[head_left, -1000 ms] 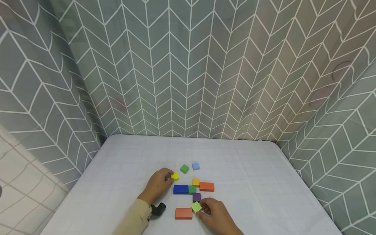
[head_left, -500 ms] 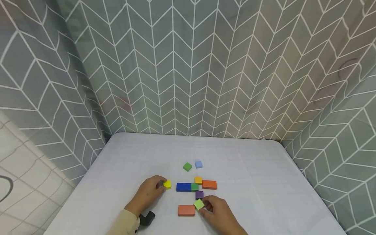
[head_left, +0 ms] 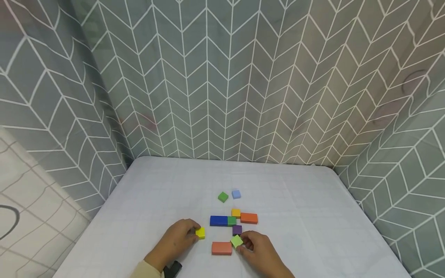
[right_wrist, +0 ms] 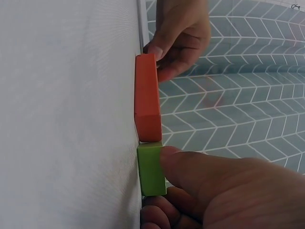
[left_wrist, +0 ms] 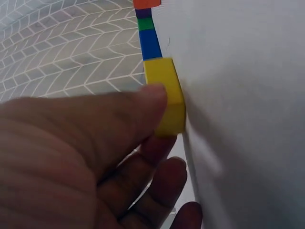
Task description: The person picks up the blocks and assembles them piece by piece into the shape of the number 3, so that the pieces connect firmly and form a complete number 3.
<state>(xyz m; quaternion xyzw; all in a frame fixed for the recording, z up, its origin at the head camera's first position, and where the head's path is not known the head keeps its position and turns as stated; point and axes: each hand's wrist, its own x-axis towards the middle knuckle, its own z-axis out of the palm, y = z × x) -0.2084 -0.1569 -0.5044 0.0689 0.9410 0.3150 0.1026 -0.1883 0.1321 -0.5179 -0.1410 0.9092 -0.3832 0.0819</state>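
My left hand [head_left: 177, 240] pinches a yellow block [left_wrist: 167, 95] between thumb and fingers, left of the other blocks. In my right hand [head_left: 260, 251] a lime green block [right_wrist: 151, 169] is pinched at its side; it sits turned at an angle beside the right end of an orange-red block [head_left: 221, 248]. Just behind the lime block lies a purple block [head_left: 237, 230]. Farther back a dark blue block [head_left: 218, 221] and a green block [head_left: 231, 221] lie end to end. A yellow-orange block [head_left: 236, 213] and an orange block [head_left: 248, 218] adjoin to their right.
A bright green block [head_left: 223, 197] and a light blue block [head_left: 236, 194] lie farther back on the white-covered table [head_left: 299, 200]. A patterned curtain [head_left: 215, 85] hangs behind the table and along its sides.
My left hand has carried the yellow block toward the front and left, away from the bright green block. The right hand stays at the lime block, and the head view has shifted slightly.
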